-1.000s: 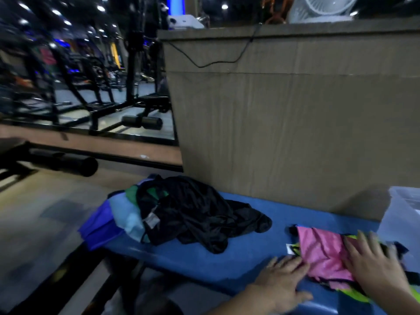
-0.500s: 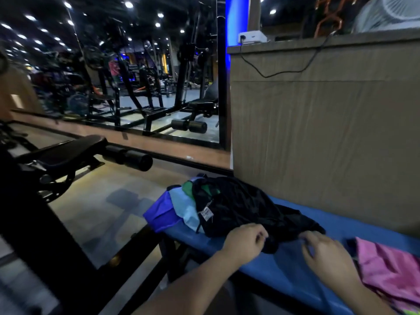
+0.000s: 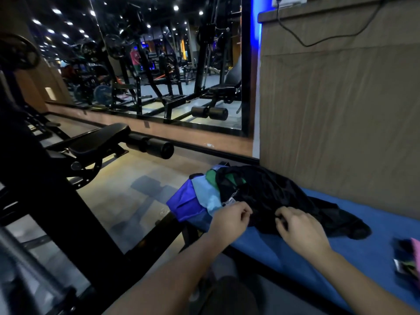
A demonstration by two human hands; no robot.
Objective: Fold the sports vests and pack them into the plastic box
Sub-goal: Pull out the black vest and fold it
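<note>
Fingers [image 3: 242, 211] of both hands pinch black vest's [image 3: 272, 192] near edge.

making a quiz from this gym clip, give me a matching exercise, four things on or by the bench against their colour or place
Things:
1 top vest
2 bench pad
3 outermost vest
4 folded vest

Descriptions:
a pink, at right edge
b black, both hands at it
c blue surface under the pile
d purple-blue, hanging off bench end

Pairs: 1-b, 2-c, 3-d, 4-a
</note>
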